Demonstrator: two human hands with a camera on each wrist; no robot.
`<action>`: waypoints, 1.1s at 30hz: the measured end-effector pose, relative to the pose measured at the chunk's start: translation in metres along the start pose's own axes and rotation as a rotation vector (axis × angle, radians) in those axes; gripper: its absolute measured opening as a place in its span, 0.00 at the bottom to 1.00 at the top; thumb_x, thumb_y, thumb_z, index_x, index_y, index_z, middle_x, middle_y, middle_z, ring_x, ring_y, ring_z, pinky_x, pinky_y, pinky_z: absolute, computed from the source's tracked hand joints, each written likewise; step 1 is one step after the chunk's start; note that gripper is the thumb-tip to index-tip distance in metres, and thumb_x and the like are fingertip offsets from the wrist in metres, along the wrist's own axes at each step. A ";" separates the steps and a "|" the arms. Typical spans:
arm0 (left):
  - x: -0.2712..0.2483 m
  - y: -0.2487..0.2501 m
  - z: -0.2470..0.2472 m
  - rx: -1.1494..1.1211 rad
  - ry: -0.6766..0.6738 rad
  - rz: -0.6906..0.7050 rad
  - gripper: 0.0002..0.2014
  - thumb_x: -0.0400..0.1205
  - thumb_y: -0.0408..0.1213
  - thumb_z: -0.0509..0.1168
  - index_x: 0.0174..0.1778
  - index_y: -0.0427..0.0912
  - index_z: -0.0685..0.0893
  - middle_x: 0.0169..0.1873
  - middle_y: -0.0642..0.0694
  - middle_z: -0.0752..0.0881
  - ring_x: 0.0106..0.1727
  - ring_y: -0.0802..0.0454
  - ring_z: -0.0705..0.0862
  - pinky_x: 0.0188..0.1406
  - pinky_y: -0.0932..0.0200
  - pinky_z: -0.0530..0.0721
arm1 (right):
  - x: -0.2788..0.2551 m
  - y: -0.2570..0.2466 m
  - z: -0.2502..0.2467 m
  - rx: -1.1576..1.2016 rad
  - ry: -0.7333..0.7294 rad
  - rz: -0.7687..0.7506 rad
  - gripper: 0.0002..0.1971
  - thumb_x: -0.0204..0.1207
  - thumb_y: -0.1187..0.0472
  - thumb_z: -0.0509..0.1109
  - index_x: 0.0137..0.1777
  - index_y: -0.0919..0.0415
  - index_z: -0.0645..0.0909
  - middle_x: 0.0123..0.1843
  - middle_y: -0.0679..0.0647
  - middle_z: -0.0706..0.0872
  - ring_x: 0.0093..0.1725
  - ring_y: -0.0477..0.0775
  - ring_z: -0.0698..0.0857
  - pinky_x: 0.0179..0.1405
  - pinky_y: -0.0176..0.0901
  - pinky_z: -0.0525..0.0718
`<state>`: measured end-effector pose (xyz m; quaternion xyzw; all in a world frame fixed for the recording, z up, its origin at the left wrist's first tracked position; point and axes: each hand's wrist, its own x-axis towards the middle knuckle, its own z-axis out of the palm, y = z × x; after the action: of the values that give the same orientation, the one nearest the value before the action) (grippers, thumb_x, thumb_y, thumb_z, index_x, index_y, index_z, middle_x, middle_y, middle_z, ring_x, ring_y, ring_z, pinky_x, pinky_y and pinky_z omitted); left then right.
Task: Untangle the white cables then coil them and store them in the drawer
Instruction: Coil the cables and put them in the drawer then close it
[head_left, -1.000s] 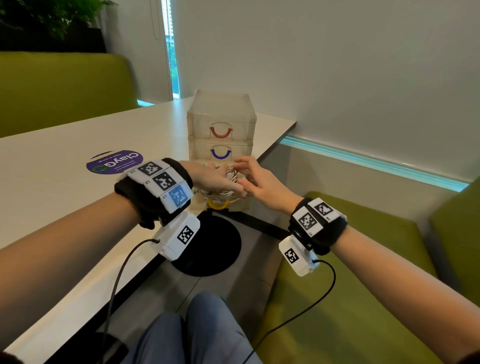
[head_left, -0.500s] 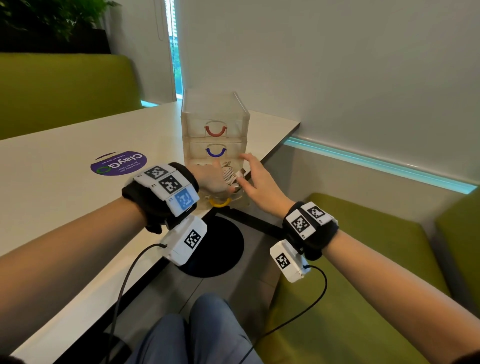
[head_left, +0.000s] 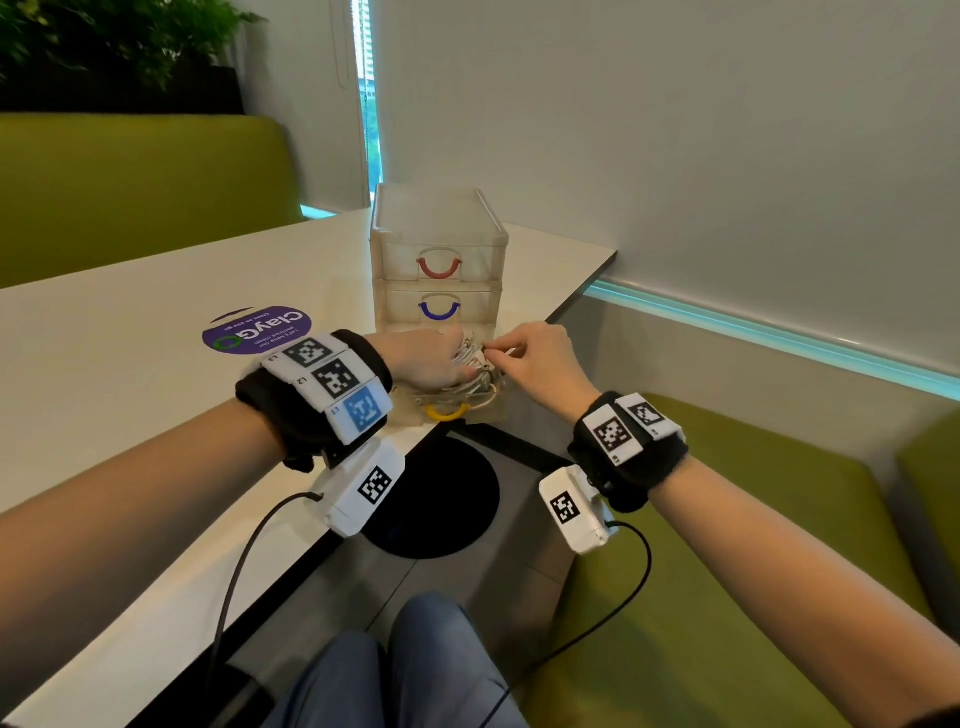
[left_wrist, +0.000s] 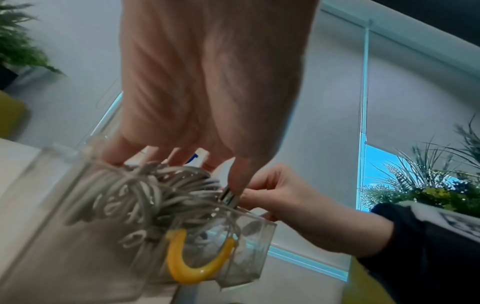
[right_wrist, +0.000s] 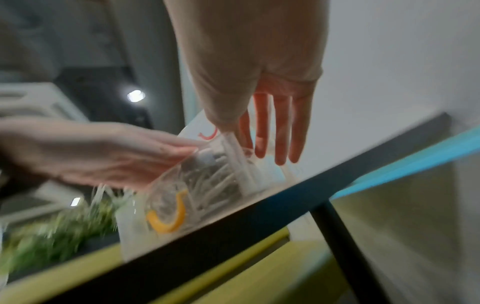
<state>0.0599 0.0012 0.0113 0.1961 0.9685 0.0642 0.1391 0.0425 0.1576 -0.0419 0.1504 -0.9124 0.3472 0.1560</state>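
Note:
A clear three-drawer unit (head_left: 439, 228) stands at the table's far corner, its bottom drawer (head_left: 405, 410) with the yellow handle (head_left: 447, 413) pulled out. A coil of white cables (head_left: 470, 387) lies in that drawer. My left hand (head_left: 441, 358) is over the coil (left_wrist: 155, 193), fingers curved round its far side and thumb on a metal plug (left_wrist: 230, 197). My right hand (head_left: 511, 353) pinches the cable end beside that plug, thumb and forefinger together (left_wrist: 259, 195). The right wrist view, blurred, shows the drawer (right_wrist: 166, 205) and cables (right_wrist: 215, 176) from below.
The drawers with red (head_left: 439, 267) and blue (head_left: 439, 310) handles are closed. A purple round sticker (head_left: 257, 330) lies on the white table (head_left: 130, 415). The black table base (head_left: 441, 499) and a green bench (head_left: 727, 519) are below right. A wall runs close behind the unit.
The right hand, open with straight fingers beside the drawer half a second ago, now pinches the cable end. The left hand has stayed on the coil in the drawer.

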 end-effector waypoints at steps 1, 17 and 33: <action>0.000 -0.001 0.000 0.023 0.003 -0.003 0.23 0.87 0.49 0.50 0.70 0.34 0.66 0.67 0.35 0.75 0.54 0.46 0.74 0.53 0.57 0.70 | 0.002 -0.002 -0.001 -0.079 -0.027 -0.008 0.11 0.77 0.56 0.68 0.55 0.57 0.87 0.50 0.54 0.90 0.46 0.50 0.86 0.54 0.48 0.85; -0.006 -0.011 -0.001 -0.177 0.213 0.098 0.18 0.83 0.44 0.60 0.67 0.41 0.69 0.63 0.38 0.83 0.53 0.49 0.80 0.56 0.56 0.78 | 0.015 -0.017 -0.010 0.060 -0.149 0.174 0.20 0.66 0.54 0.79 0.48 0.58 0.70 0.48 0.57 0.86 0.45 0.54 0.86 0.43 0.49 0.86; -0.010 -0.008 0.006 0.223 -0.021 0.097 0.42 0.71 0.56 0.71 0.76 0.40 0.62 0.72 0.43 0.73 0.70 0.45 0.74 0.70 0.49 0.75 | 0.068 -0.035 -0.013 0.152 0.031 -0.064 0.34 0.70 0.47 0.74 0.72 0.55 0.65 0.62 0.52 0.79 0.51 0.49 0.81 0.47 0.31 0.79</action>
<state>0.0674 -0.0094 0.0070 0.2575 0.9576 -0.0391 0.1233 -0.0033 0.1303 0.0145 0.1855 -0.8755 0.4128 0.1691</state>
